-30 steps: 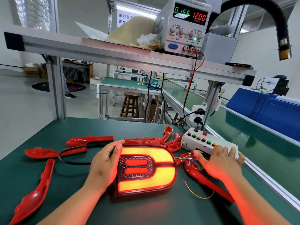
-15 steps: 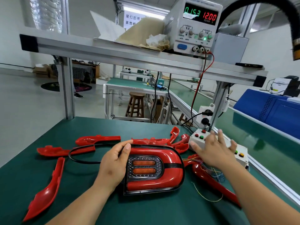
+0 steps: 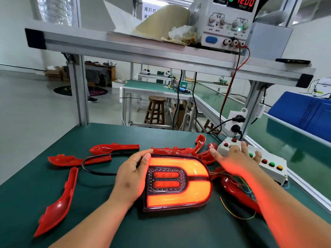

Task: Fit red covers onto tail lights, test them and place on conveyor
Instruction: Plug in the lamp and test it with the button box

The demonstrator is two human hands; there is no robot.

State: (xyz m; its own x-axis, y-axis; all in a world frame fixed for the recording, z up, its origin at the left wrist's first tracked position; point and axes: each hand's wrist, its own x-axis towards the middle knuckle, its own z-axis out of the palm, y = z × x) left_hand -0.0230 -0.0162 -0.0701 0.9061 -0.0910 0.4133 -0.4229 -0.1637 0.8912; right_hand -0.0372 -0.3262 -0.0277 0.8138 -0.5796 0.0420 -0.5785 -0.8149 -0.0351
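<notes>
While the one tail light [image 3: 177,181] lies lit on the green worktop [image 3: 89,221] (orange U band, two red bars), the left hand [image 3: 130,178] grips its left edge, fingers curled on the rim. The right hand [image 3: 238,158] rests flat on the one button box [image 3: 274,173], just right of the light, fingers spread. Six buttons show: three red, two green, one yellow. Loose red covers [image 3: 59,199] lie around the light. I count roughly seven, but those behind it overlap, so unsure. One black cable [image 3: 96,169] loops to the left. One power supply [image 3: 231,20] on the shelf above reads 12.00. The conveyor [image 3: 295,140] runs along the right.
</notes>
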